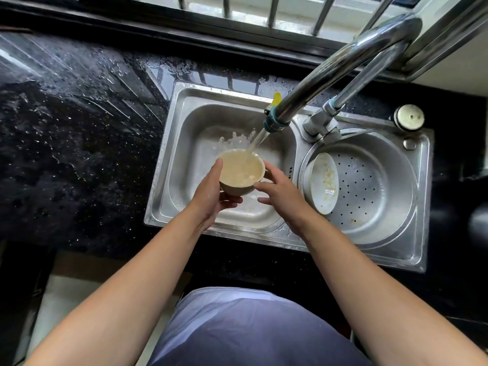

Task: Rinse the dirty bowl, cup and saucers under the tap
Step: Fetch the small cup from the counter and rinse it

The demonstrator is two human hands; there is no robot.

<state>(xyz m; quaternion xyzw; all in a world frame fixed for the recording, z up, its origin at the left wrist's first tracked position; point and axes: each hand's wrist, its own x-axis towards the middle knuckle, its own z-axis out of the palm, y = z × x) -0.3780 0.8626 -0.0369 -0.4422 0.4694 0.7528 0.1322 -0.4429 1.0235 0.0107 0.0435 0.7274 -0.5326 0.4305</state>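
Note:
A tan bowl [239, 173] filled with cloudy water sits under the running tap [274, 122] over the left sink basin [200, 120]. My left hand [211, 196] grips the bowl from below, thumb on its left rim. At the bowl's right side my right hand [280, 191] touches it with the fingertips, its fingers spread. Water splashes off the far rim. A dirty white saucer [323, 183] with food specks leans on edge against the left wall of the right basin. No cup is visible.
The right basin holds a perforated steel drainer [375, 186]. A wet black stone counter [79, 128] spreads to the left. The chrome tap's pipe [351, 59] arches over from the upper right. A window with bars [272, 9] runs along the back. A round cap [408, 117] sits on the sink's far right corner.

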